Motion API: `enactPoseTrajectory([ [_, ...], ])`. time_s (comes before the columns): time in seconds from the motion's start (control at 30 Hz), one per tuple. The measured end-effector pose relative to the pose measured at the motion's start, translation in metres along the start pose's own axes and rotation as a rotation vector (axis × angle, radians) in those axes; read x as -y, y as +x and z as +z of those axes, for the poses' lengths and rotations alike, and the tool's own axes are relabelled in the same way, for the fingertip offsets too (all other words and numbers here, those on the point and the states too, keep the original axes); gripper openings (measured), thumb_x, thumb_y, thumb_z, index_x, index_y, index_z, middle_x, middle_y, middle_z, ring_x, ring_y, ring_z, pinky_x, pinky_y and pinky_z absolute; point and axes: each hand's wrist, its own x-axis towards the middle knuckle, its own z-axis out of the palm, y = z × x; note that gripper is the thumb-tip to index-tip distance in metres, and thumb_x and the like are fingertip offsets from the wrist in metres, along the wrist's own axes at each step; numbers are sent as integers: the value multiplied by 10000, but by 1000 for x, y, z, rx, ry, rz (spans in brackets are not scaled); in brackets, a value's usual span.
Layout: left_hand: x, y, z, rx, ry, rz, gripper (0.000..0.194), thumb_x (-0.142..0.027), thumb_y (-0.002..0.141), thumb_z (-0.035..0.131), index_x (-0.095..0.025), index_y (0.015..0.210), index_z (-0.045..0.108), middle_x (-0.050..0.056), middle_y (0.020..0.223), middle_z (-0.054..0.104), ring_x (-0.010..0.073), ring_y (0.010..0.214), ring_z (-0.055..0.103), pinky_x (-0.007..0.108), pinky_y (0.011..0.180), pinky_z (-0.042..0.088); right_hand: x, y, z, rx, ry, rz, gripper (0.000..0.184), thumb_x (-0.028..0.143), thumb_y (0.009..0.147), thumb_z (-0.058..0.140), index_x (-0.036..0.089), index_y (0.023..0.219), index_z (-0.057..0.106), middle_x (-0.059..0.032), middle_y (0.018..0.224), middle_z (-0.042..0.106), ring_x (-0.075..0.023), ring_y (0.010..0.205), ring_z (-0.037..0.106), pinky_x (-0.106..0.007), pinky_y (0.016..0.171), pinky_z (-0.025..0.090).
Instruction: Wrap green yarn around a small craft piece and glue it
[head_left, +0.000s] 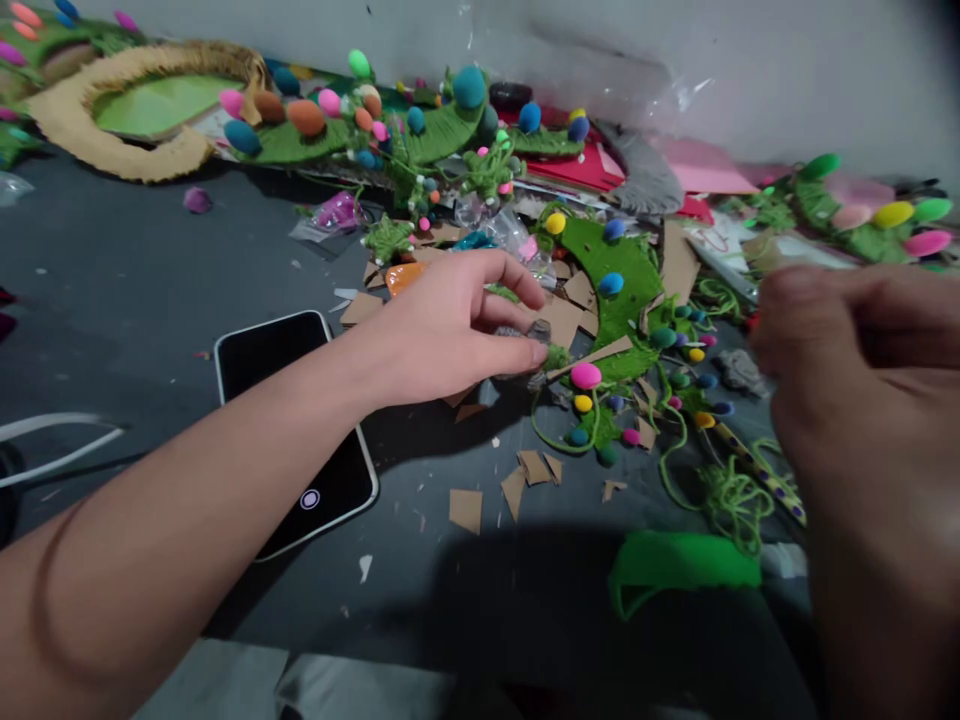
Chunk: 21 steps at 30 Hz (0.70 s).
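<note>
I see grey yarn (538,330) pinched between the thumb and fingers of my left hand (442,335). Well to its right, my right hand (874,400) is curled, its grip unclear.

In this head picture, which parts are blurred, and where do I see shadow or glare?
In the head view, the right hand looks soft and blurred; in the same view, a broad dark shadow lies on the table toward its near edge; also there, small bright glints show against the pale wall.

Phone (274,355), dark-screened, flat on grey tabletop (135,270); white cable (52,420) leftmost.
</note>
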Motion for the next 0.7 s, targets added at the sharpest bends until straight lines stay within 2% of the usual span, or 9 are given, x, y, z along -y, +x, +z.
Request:
enactPoseTrajectory([
  [0.07, -2, -2, 0, 19, -10, 5, 348, -180, 799, 798, -227, 1039, 550, -27, 836, 761, 101, 510, 610, 222, 428, 426, -3, 3, 3, -59, 4, -21, 102, 333, 923, 754, 245, 872, 756, -4, 764, 648, -157, 672, 571, -325, 595, 372],
  [0.1, -2, -3, 1, 31, -15, 8, 359, -180, 796, 801, -227, 1044, 545, -28, 845, 763, 99, 513, 614, 221, 433, 435, -3, 4, 5, -26, 20, -81, 76, 280, 908, 758, 265, 974, 793, -17, 881, 710, -179, 775, 643, -342, 673, 463],
  [0.13, -2, -4, 1, 39, -20, 11, 369, -176, 794, 802, -228, 1048, 540, -29, 850, 763, 95, 514, 616, 220, 439, 445, -2, 4, 7, 59, 59, -160, 212, 226, 908, 735, 287, 1100, 799, -31, 1042, 740, -205, 927, 689, -376, 802, 529],
  [0.17, -2, -5, 1, 46, -27, 13, 374, -170, 796, 800, -229, 1052, 534, -32, 853, 762, 90, 511, 617, 218, 448, 454, -1, 4, 8, 167, 95, -224, 342, 184, 911, 704, 308, 1222, 775, -42, 1213, 724, -228, 1098, 688, -415, 949, 541],
  [0.23, -2, -5, 2, 57, -42, 22, 370, -158, 810, 788, -233, 1057, 523, -41, 847, 757, 77, 501, 616, 210, 461, 467, 3, 2, 10, 354, 144, -300, 459, 162, 917, 666, 313, 1346, 722, -56, 1411, 647, -255, 1303, 625, -462, 1105, 502],
  [0.3, -1, -5, 2, 69, -58, 33, 350, -159, 831, 774, -235, 1056, 518, -47, 832, 754, 71, 497, 614, 201, 459, 471, 5, -2, 12, 435, 152, -330, 443, 182, 917, 666, 280, 1346, 723, -86, 1435, 630, -273, 1325, 616, -479, 1108, 510],
  [0.4, -1, -5, 3, 73, -74, 38, 328, -157, 846, 765, -234, 1047, 518, -47, 818, 754, 78, 505, 618, 198, 434, 470, 7, -6, 14, 449, 119, -381, 413, 198, 915, 671, 242, 1320, 736, -127, 1424, 630, -298, 1328, 608, -505, 1102, 510],
  [0.7, 0, -5, 2, 55, -61, 34, 336, -191, 826, 785, -258, 1035, 531, -29, 855, 768, 105, 541, 628, 218, 425, 473, 17, -6, 13, 496, 110, -490, 366, 133, 900, 660, 225, 1244, 746, -129, 1418, 629, -300, 1284, 614, -558, 1071, 510],
])
